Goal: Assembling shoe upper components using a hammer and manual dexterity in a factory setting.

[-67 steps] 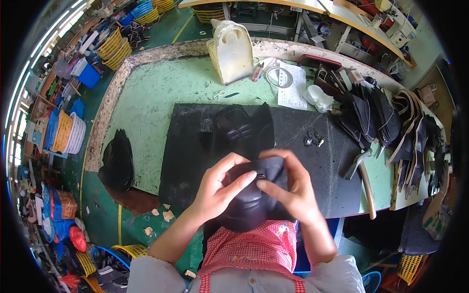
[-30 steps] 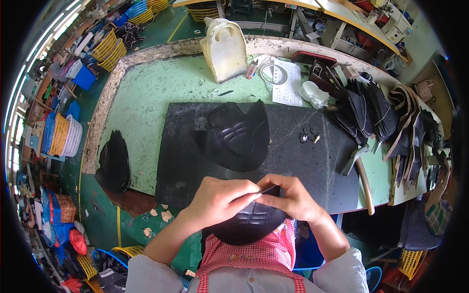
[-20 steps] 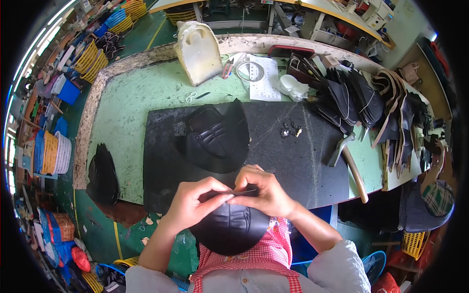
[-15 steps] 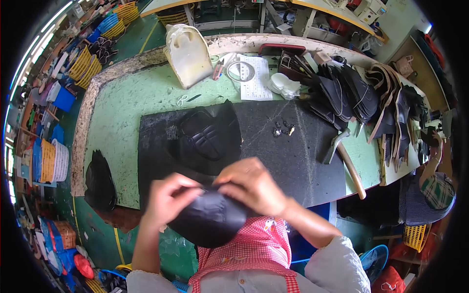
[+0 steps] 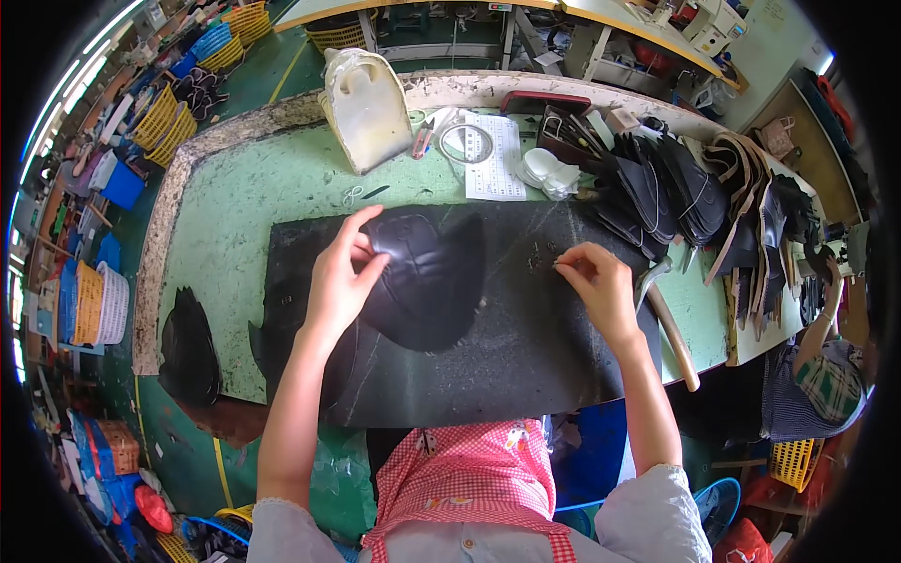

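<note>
Green counter [image 5: 249, 197], black mat [image 5: 526, 371] on it. Left hand [image 5: 339, 280] pinches black leather piece [image 5: 427, 286] over mat's far middle; right hand [image 5: 606, 286] beside small bits [image 5: 541, 255] on mat's far right, nearly pinched, hold unclear.

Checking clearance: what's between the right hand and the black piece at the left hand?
Head view: black mat and a few tiny bits by the right hand, too small to identify.

On the far side of the green bench [image 5: 235, 202], a cream plastic container [image 5: 372, 127] stands left of a printed sheet [image 5: 500, 171]; yellow baskets [image 5: 172, 139] sit far left.
</note>
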Motion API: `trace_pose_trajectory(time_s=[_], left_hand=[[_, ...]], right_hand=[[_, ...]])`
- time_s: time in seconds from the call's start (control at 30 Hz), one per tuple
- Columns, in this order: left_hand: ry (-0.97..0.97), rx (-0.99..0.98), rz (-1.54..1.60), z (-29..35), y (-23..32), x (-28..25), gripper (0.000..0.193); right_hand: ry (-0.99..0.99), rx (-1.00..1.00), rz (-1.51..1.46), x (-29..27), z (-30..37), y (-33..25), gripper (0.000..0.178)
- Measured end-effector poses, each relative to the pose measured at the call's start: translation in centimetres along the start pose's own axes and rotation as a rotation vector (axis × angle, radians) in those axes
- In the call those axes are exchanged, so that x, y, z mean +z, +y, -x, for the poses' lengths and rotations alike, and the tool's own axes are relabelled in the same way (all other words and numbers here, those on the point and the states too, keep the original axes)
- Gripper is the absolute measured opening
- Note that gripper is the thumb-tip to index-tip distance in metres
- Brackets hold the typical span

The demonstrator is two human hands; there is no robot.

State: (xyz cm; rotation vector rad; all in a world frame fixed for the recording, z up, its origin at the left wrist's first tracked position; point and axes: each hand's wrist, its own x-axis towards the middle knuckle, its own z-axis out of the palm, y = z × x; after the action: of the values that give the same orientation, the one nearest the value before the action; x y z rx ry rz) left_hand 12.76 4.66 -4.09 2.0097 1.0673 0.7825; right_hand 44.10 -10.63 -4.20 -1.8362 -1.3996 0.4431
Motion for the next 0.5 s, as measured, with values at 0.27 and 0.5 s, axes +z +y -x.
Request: trace_pose_trajectory(time_s=[0.27, 0.5], left_hand=[[-0.161, 0.125, -0.158, 6.3, 4.1, 1.7, 0.050], [-0.339, -0.118, 0.683, 9.2, 6.9, 3.7, 0.008]], right_hand=[[-0.297, 0.189, -0.833, 1.3, 4.6, -2.7, 0.010], [-0.450, 0.092, -0.793, 3.4, 6.3, -6.7, 0.012]])
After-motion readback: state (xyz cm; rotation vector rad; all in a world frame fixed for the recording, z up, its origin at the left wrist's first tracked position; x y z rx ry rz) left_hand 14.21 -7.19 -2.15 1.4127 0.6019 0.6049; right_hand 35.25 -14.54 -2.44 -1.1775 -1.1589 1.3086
